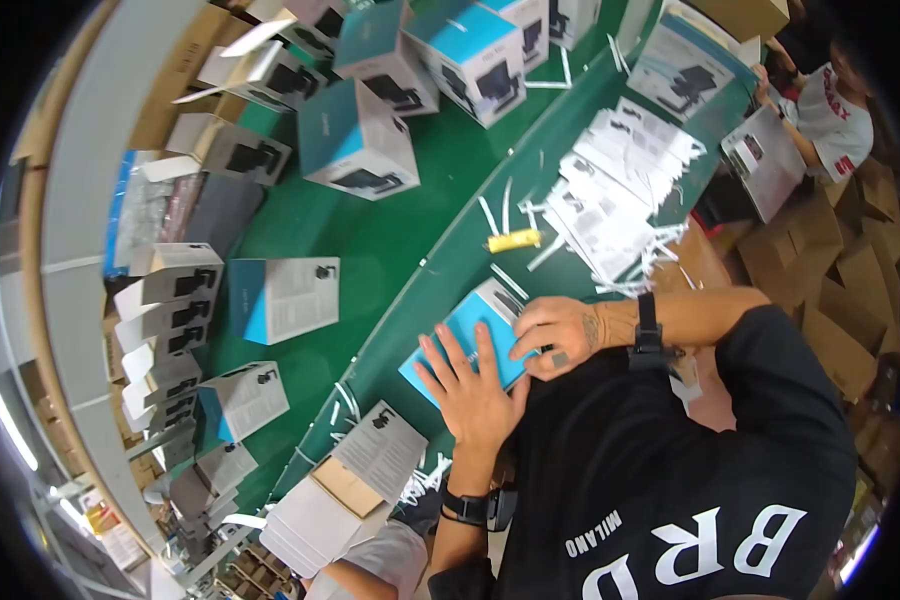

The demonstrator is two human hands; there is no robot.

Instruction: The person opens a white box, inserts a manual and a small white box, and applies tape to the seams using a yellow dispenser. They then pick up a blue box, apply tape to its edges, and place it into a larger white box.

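Your left hand [475, 400] is lying flat on the top of a blue and white box [502, 352], with the fingers spread apart and gripping nothing. Your right hand [562, 335] is bent over the right side of the same box, its fingers curled near the edge; I cannot tell whether they pinch something, because the fingertips are partly hidden. The box is directly in front of your body, on the green desk [460, 268], and it lies at a slant. Beyond it, a small yellow tool [513, 240] rests on the desk, with thin white strips scattered near it. To the right of this tool there is a messy pile of printed sheets [610, 195]. On the left side, several similar boxes [300, 300] are standing, and some others have their flaps open. An opened box [330, 505] is at the lower left, near the sleeve [382, 560] of another person. At the upper right, one more person [825, 115] is beside a box [765, 160].
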